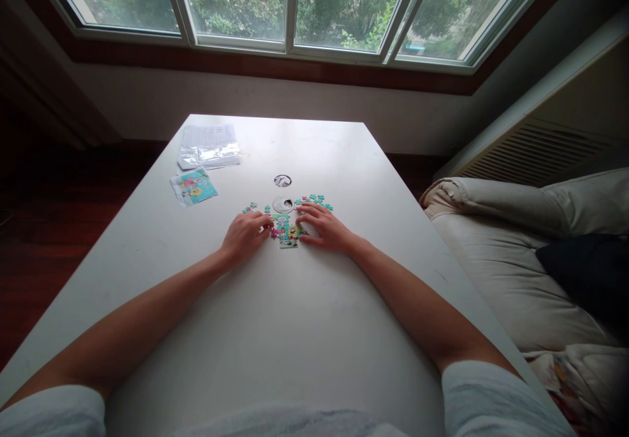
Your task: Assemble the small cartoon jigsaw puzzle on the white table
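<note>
A partly joined jigsaw puzzle [287, 232], a narrow upright block with a yellow cartoon figure, lies on the white table [275, 319] between my hands. At its left side is my left hand [246, 235], its fingers curled and thumb and fingertips close together by a pink puzzle piece [275, 233]; what they pinch, if anything, is too small to tell. My right hand [324, 227] rests on the other side with fingers spread, the fingertips at the puzzle's right edge. Loose turquoise puzzle pieces [320, 199] lie just beyond it, and several more puzzle pieces [250, 207] lie beyond my left hand.
Two round black-and-white discs [282, 180] lie past the puzzle. A colourful picture sheet [194, 187] and a clear plastic sleeve with papers [209, 146] are at the far left. To the right stands a cream sofa [496, 273]; windows [289, 8] face me.
</note>
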Tool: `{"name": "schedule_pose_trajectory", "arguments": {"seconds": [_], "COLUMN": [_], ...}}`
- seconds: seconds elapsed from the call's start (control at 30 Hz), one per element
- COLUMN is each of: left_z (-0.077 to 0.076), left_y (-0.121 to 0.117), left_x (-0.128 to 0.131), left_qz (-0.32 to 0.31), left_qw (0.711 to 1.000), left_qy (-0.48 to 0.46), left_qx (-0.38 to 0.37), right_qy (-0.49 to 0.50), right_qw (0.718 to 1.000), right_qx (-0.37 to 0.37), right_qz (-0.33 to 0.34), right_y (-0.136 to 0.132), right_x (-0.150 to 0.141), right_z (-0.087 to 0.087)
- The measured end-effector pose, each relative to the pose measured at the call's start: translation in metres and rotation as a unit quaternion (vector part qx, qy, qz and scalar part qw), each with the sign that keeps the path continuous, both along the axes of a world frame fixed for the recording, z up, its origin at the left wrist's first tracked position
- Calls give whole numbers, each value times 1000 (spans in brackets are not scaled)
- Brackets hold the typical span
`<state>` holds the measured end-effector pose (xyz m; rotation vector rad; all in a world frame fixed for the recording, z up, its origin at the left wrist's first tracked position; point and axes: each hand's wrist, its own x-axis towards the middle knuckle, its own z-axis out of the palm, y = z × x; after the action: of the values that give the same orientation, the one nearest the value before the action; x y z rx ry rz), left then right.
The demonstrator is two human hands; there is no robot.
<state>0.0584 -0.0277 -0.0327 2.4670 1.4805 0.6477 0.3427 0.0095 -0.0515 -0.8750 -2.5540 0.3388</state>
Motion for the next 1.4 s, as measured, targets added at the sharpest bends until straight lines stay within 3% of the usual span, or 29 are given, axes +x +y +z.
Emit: {"name": "schedule_pose_trajectory", "arguments": {"seconds": [0.23,0.83,1.2,1.4], "left_z": [3,4,16,17], "left_y": [-10,-16,-20,-20], "left_x": [7,14,14,12], "left_qz": [11,4,-39,-89], "left_qw": [999,998,988,968], "left_qy": [46,60,116,191], "left_qx": [2,15,89,134], "right_qy": [3,-4,-2,1], "right_qw": [1000,1000,1000,1000], "right_qx": [-4,1,12,11], "right_qz": [2,1,2,4], "right_y": [1,0,1,1], "right_x": [1,0,0,0], "right_z": [-1,0,-3,-3]}}
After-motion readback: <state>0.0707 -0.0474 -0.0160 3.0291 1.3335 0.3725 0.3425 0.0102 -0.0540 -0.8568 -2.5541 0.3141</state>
